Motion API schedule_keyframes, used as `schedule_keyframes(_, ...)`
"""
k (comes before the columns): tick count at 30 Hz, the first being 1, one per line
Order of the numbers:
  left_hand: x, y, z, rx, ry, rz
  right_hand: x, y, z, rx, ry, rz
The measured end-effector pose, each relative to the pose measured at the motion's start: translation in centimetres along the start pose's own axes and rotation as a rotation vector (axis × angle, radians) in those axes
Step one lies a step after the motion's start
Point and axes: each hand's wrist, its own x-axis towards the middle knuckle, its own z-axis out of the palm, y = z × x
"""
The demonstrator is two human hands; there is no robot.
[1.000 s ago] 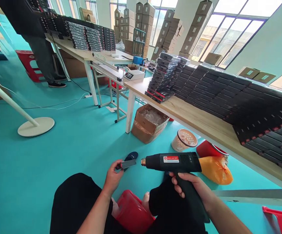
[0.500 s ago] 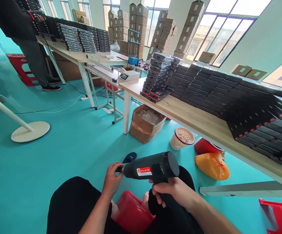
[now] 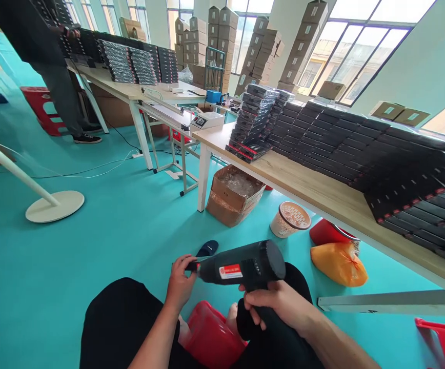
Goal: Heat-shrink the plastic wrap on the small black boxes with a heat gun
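Note:
A black heat gun with a red and white label lies nearly level over my lap, its nozzle pointing left. My right hand is wrapped around its handle. At the nozzle end, my left hand is closed on a small black box-like piece with a bit of red on it. Most of that piece is hidden behind the fingers and the gun. Below the gun, a red plastic stool stands between my legs.
Black boxes, many stacked, fill the table on the right. Under it are a carton, a wastebasket and an orange bag. A dark slipper lies ahead. A person stands at the far table.
The view has shifted slightly, so the surroundings sit a little further right. Both hands keep their hold, with the heat gun and the black piece in nearly the same pose.

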Motion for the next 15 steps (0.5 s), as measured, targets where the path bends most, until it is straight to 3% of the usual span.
schedule_keyframes(2,0.1,0.0,0.0,-0.019,0.007,-0.007,0.2,0.1,0.0,0.03,0.014,-0.03)
schedule_keyframes(6,0.2,0.3,-0.2,-0.08,0.007,-0.053,0.4,0.7,-1.4,0.083,0.219,-0.039)
schedule_keyframes(10,0.4,0.5,-0.4,-0.139,0.022,-0.065,-0.3,1.8,-3.1,0.179,0.118,-0.038)
schedule_keyframes(13,0.5,0.5,-0.1,-0.142,0.01,-0.063,-0.8,2.2,-3.4,0.212,0.206,-0.103)
schedule_keyframes(15,0.6,0.4,0.1,-0.135,-0.011,-0.06,-1.0,2.2,-3.2,0.186,0.187,-0.093)
